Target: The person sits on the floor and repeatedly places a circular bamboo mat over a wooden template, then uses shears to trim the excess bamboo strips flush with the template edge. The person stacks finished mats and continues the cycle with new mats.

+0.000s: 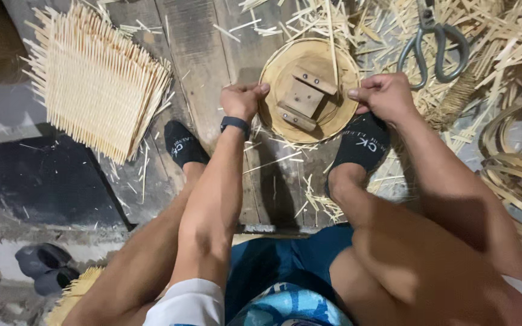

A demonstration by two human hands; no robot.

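A round bamboo basket (333, 118) with a wooden block mould (306, 96) inside sits on the plank floor between my feet. My left hand (243, 99) grips its left rim with closed fingers. My right hand (385, 95) holds the right rim, thumb pointing inward. A dark band is on my left wrist. My feet in black socks (364, 145) rest on either side, the right one under the basket's edge.
A stack of woven bamboo mats (95, 78) lies at the upper left. Grey scissors (433, 45) lie among loose bamboo strips at the upper right. Coiled bamboo hoops (515, 169) sit at the right. Dark shoes (46, 265) are at the lower left.
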